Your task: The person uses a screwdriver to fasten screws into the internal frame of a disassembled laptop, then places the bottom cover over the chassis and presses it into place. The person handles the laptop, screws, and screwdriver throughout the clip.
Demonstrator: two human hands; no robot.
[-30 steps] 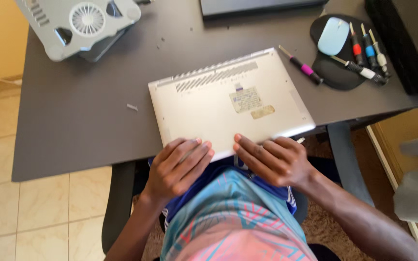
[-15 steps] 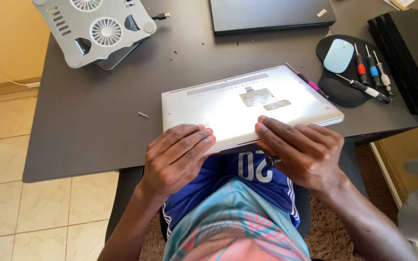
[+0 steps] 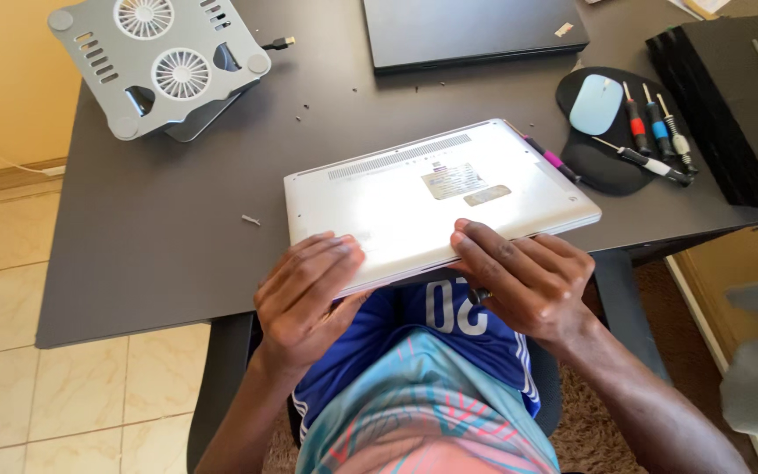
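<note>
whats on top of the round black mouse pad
A light blue mouse and several small screwdrivers lie on the mouse pad. A pink and black pen reaches its left edge; the pad beneath these things is covered.

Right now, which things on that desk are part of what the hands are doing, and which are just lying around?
In use:
silver laptop, underside up
left hand and right hand on its near edge

Lying about:
cooling stand
black laptop
mouse
screwdrivers
loose screw
</note>
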